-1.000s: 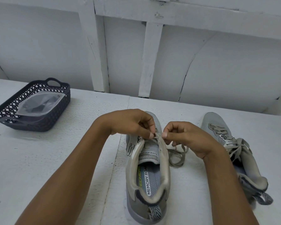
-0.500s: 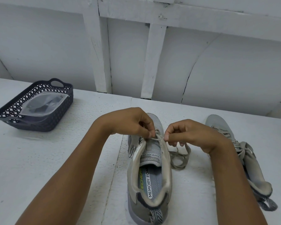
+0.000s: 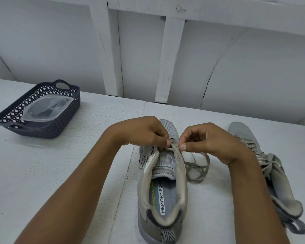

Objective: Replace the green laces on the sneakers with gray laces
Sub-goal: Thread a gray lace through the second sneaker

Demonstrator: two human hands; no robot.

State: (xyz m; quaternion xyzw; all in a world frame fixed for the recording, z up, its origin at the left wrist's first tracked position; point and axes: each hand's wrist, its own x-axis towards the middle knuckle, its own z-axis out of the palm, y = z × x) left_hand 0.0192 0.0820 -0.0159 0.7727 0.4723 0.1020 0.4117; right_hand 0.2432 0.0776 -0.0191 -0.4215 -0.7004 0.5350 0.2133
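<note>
Little has shifted since the earlier frame. Fingers [image 3: 182, 147] of the left hand [image 3: 143, 132] and right hand [image 3: 213, 143] still pinch the pale lace [image 3: 206, 162] at the gray sneaker [image 3: 163, 182], mid-surface [image 3: 60, 173].

Right forearm [image 3: 250, 191] covers part of the far sneaker [image 3: 282, 191], near sneaker [image 3: 163, 191] heel runs off the bottom, bag [image 3: 46, 110] contents too blurry.

I can read two spots, both on the near sneaker [image 3: 148, 224]. On its insole [image 3: 171, 196] a white strip [image 3: 162, 199] says "MEMORY FOA", its last letter hidden under the tongue [image 3: 165, 160]. Beside it, green letters [image 3: 153, 194] spell "KECHER", cut off at both ends. The tongue's tab [image 3: 163, 171] carries "SKECHERS", upside down from my view. The smaller line on the tab is too blurred for me.
</note>
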